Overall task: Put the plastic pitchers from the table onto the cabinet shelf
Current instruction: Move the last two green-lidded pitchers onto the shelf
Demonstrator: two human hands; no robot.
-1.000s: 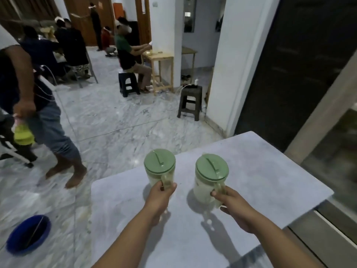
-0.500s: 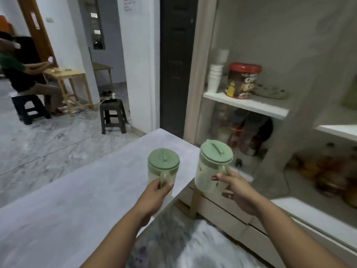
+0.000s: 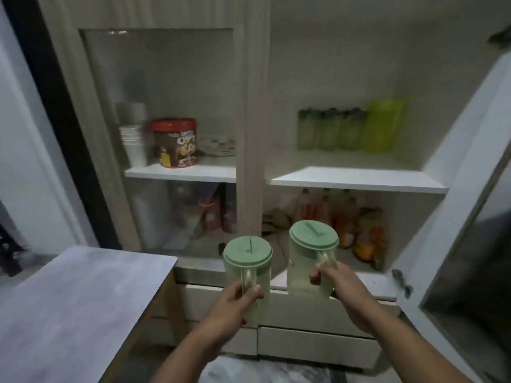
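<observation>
The person stands facing the cabinet (image 3: 253, 106) with a pale green pitcher in each hand, both held up in the air in front of the lower part of the cabinet, neither one resting on anything.

The left hand (image 3: 235, 302) is closed in a fist around the handle of the left pitcher (image 3: 247, 266), thumb pressed over the top of the grip. That pitcher hangs upright, its round green lid level, just right of the corner of the grey table (image 3: 83, 299).

The right hand (image 3: 338, 286) is curled round the handle of the right pitcher (image 3: 309, 261), fingers wrapped tight. This one is held a little higher and tilts slightly, its lid leaning toward the left pitcher. The two pitchers are near each other but apart.

The cabinet's right side stands open, its glass door (image 3: 470, 217) swung out to the right. Inside, a white shelf (image 3: 356, 179) carries a row of green bottles (image 3: 329, 131) and a bright green container (image 3: 384, 125) at the back, with bare space at the front. Below it are orange and red bottles (image 3: 359, 228), blurred. Behind the closed glass on the left sit a stack of white cups (image 3: 134, 145) and a red-lidded tin (image 3: 175, 142).
</observation>
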